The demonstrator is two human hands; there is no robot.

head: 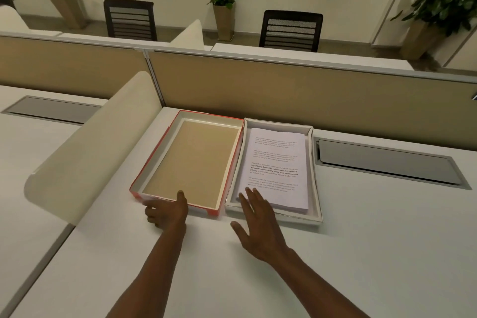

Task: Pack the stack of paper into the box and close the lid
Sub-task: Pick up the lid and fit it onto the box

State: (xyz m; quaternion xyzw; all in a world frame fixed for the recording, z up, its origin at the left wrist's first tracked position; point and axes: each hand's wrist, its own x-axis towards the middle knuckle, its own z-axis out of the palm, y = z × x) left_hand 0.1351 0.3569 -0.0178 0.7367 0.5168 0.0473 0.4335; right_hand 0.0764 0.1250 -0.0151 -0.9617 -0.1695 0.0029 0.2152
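Note:
A shallow red-sided lid (191,160) lies upturned on the white desk, showing its brown inside. Touching its right side is a white box (316,178) with the stack of printed paper (275,165) lying flat inside it. My left hand (166,212) grips the lid's near wall, thumb over the rim and fingers curled against the outside. My right hand (255,227) hovers open with spread fingers over the box's near left corner, fingertips above the paper's near edge.
A curved cream divider (90,147) rises just left of the lid. A tan partition (284,85) runs behind both. A grey cable hatch (384,162) is set into the desk right of the box. Chairs and potted plants stand beyond the partition.

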